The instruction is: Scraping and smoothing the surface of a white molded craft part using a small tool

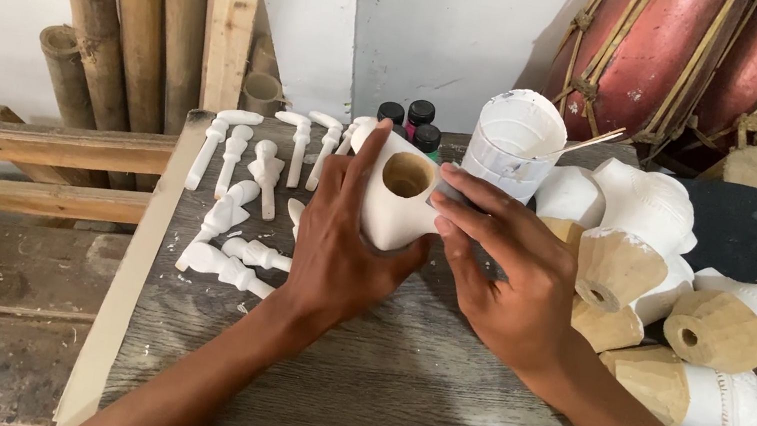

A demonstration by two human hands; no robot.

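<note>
White-primed carved wooden piece (394, 208), its hollow socket facing up, sits gripped in both hands above a weathered grey bench (372, 384). The left hand (339, 237) wraps its fingers around the near side; the right hand (510, 275) pinches what looks like a small scrap of sandpaper (447, 194) against the rim. Smoothing appears to be the step in hand, which calls for steady turning. White pegs (240, 191) lie left, similar carved bodies (685, 323) right, small paint bottles (419, 118) behind.
</note>
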